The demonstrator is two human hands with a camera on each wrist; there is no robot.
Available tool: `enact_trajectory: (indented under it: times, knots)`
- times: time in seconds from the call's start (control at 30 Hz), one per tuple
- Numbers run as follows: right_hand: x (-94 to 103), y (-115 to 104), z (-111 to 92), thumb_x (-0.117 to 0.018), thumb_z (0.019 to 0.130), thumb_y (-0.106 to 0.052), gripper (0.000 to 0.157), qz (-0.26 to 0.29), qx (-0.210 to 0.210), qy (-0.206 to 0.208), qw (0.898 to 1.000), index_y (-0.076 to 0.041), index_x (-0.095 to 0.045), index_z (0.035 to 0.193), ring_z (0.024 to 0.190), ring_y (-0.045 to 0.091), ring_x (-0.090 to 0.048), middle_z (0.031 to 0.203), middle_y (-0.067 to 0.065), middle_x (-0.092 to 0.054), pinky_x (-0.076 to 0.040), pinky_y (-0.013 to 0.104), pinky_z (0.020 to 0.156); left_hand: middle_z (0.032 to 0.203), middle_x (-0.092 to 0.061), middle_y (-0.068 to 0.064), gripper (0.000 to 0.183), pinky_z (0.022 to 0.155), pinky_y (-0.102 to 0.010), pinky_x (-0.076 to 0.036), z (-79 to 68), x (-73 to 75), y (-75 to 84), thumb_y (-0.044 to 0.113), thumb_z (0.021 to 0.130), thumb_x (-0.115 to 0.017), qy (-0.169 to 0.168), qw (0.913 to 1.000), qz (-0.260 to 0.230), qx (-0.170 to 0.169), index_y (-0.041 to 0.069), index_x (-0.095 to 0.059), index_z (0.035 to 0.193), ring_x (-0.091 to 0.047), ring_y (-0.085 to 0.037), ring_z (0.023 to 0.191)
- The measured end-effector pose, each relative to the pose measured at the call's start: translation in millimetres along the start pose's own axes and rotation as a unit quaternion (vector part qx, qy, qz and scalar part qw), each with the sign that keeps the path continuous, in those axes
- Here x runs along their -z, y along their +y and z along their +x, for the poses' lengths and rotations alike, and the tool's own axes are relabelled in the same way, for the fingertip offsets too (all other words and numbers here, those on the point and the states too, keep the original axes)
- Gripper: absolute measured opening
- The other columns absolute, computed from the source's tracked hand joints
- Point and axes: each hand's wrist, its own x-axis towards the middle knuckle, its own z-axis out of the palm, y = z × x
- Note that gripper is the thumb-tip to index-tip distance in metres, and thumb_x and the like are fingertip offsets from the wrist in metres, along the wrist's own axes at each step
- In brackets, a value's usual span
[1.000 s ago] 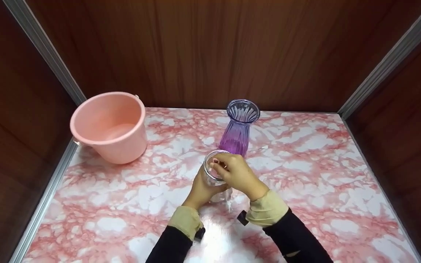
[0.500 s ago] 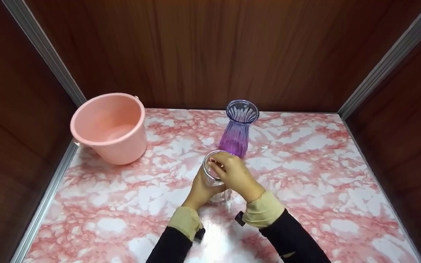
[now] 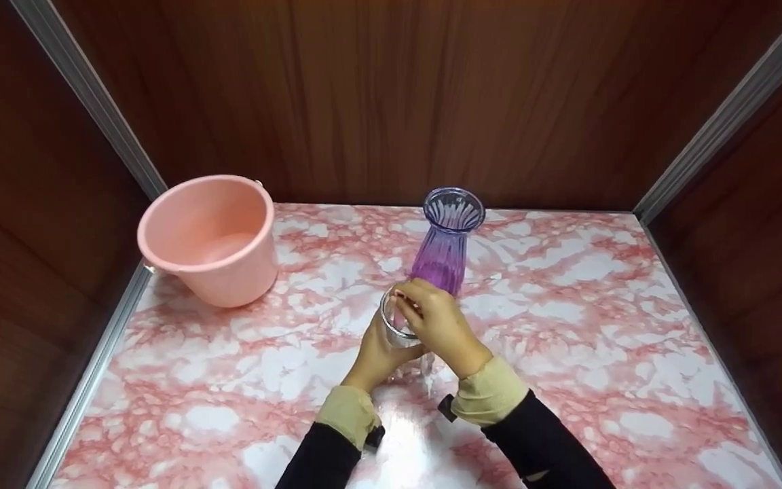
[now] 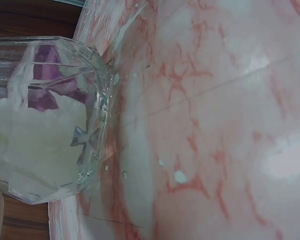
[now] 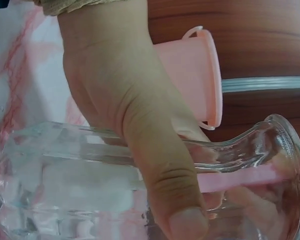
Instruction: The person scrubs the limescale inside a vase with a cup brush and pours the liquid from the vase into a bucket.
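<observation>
My left hand [image 3: 379,353] grips a clear ribbed glass vase [image 4: 37,145] around its side. In the right wrist view, the left thumb [image 5: 172,185] lies across the glass. My right hand [image 3: 447,329] reaches into the vase's mouth and pinches a pink handle [image 5: 235,181]. Inside the glass, a whitish sponge-like head [image 5: 85,185] seems to be at the other end of that handle. Just behind both hands stands a purple glass vase [image 3: 442,252], upright, its lower edge partly hidden by the right hand.
A pink bucket [image 3: 228,285] stands at the back left. Wooden panels [image 3: 364,102] enclose the back and sides of the marbled table [image 3: 567,380]. Small droplets [image 4: 180,176] dot the surface by the clear vase's base.
Over the last second the right hand has shifted slightly left at the vase's mouth, still pinching the handle. The left hand keeps its hold, and the view has shifted a little.
</observation>
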Motion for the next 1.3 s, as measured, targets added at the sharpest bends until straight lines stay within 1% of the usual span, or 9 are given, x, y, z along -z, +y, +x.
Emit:
enact_trajectory:
  times: [0.17,0.33,0.47,0.53,0.63,0.77,0.97,1.13,1.3]
  knots:
    - [2.2,1,-6,-0.069,0.094,-0.001,0.009,-0.021,0.005,0.008,1.000,-0.003,-0.071,0.102,0.081,0.021,-0.065,0.092,0.007,-0.066,-0.059,0.036,0.075,0.152,-0.046,-0.012,0.102,0.118,-0.040,-0.035,-1.2,-5.8,-0.8,0.018,0.074,-0.090,-0.005,1.0000,0.002,0.007,0.003,-0.030,0.155,-0.045,-0.027,0.139]
    - [2.1,2,-9,-0.069,0.092,0.000,0.010,-0.052,0.025,0.027,0.998,-0.003,-0.071,0.102,0.076,0.021,-0.064,0.089,0.007,-0.064,-0.059,0.035,0.070,0.153,-0.045,-0.016,0.104,0.119,-0.043,-0.034,-2.3,-10.3,-1.1,0.017,0.072,-0.091,0.003,0.9998,0.011,0.016,-0.001,-0.029,0.154,-0.044,-0.030,0.140]
    - [1.6,4,-10,-0.069,0.091,0.001,0.010,-0.076,0.049,0.043,0.995,-0.003,-0.071,0.101,0.073,0.021,-0.064,0.087,0.007,-0.062,-0.059,0.034,0.067,0.152,-0.045,-0.018,0.105,0.118,-0.044,-0.035,-1.6,-12.9,-0.3,0.017,0.071,-0.091,0.011,0.9998,0.017,0.007,-0.002,-0.029,0.154,-0.044,-0.032,0.139]
    - [2.0,5,-9,-0.070,0.090,0.002,0.011,-0.087,0.059,0.044,0.993,-0.003,-0.071,0.100,0.073,0.023,-0.065,0.087,0.007,-0.063,-0.059,0.035,0.067,0.150,-0.047,-0.019,0.103,0.118,-0.045,-0.036,-1.0,-13.9,-0.2,0.016,0.072,-0.091,0.012,0.9998,0.014,0.002,-0.003,-0.031,0.153,-0.046,-0.033,0.138]
    - [2.6,5,-9,-0.071,0.088,0.002,0.012,-0.097,0.067,0.039,0.992,-0.003,-0.070,0.099,0.074,0.025,-0.066,0.088,0.008,-0.063,-0.060,0.037,0.067,0.148,-0.049,-0.018,0.100,0.116,-0.043,-0.039,-0.8,-13.8,-0.4,0.017,0.072,-0.090,0.009,0.9999,0.006,0.006,-0.002,-0.032,0.152,-0.048,-0.032,0.135]
    - [1.5,4,-8,-0.070,0.089,0.002,0.011,-0.101,0.063,0.027,0.992,-0.002,-0.070,0.099,0.072,0.027,-0.067,0.088,0.009,-0.064,-0.059,0.039,0.064,0.146,-0.050,-0.016,0.098,0.112,-0.041,-0.044,-0.7,-10.8,-0.9,0.017,0.074,-0.089,0.001,0.9998,-0.007,0.017,0.000,-0.032,0.152,-0.051,-0.031,0.132]
    - [-4.8,1,-1,-0.070,0.090,-0.001,0.008,-0.108,0.052,0.028,0.992,-0.001,-0.070,0.099,0.071,0.029,-0.067,0.087,0.010,-0.064,-0.060,0.041,0.064,0.146,-0.050,-0.017,0.098,0.113,-0.041,-0.042,2.4,-2.5,-2.3,0.013,0.072,-0.089,0.009,0.9999,0.008,-0.009,-0.002,-0.033,0.151,-0.051,-0.032,0.132]
    - [-9.1,0,-2,-0.070,0.090,-0.001,0.007,-0.106,0.041,0.031,0.993,-0.002,-0.069,0.098,0.069,0.029,-0.066,0.086,0.010,-0.064,-0.060,0.040,0.063,0.150,-0.047,-0.018,0.101,0.114,-0.040,-0.041,-0.2,1.0,-4.1,0.012,0.072,-0.089,0.008,0.9999,0.007,-0.010,-0.002,-0.031,0.153,-0.049,-0.032,0.134]
    - [-9.8,0,-2,-0.070,0.091,-0.001,0.006,-0.107,0.041,0.039,0.993,-0.002,-0.068,0.096,0.068,0.028,-0.065,0.086,0.009,-0.064,-0.059,0.040,0.062,0.152,-0.045,-0.018,0.102,0.115,-0.041,-0.041,-1.2,1.6,-3.9,0.012,0.073,-0.089,0.004,0.9998,0.008,-0.016,-0.001,-0.029,0.154,-0.048,-0.032,0.136]
